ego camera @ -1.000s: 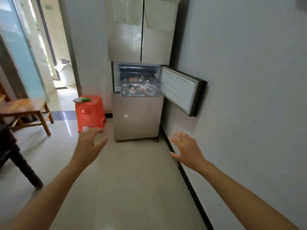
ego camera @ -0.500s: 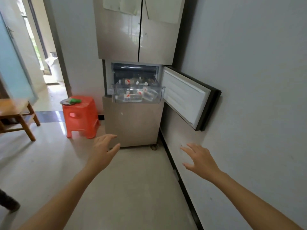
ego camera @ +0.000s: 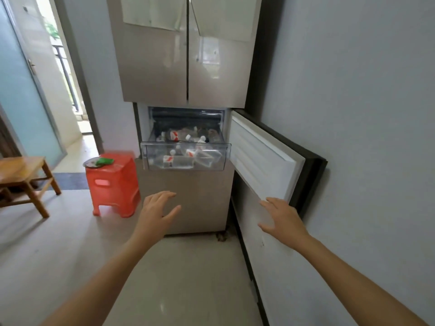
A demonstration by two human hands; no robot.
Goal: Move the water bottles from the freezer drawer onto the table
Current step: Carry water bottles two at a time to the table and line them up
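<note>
A beige fridge stands ahead with its freezer door [ego camera: 263, 158] swung open to the right. The clear freezer drawer [ego camera: 150, 158] is pulled out and holds several clear water bottles [ego camera: 179, 160] with red-and-white labels, lying on their sides. More bottles [ego camera: 179, 135] lie behind in the compartment. My left hand [ego camera: 156, 210] is stretched forward below the drawer, fingers spread, holding nothing. My right hand [ego camera: 281, 218] is spread open just under the lower edge of the open door, also empty.
A red plastic stool [ego camera: 113, 182] with a plate and a green item stands left of the fridge. A wooden table [ego camera: 21, 170] is at the far left. A grey wall runs along the right. A doorway opens at the back left.
I have come closer to the fridge, so it fills more of the view. Both hands have risen toward the drawer and the open door, still empty.
</note>
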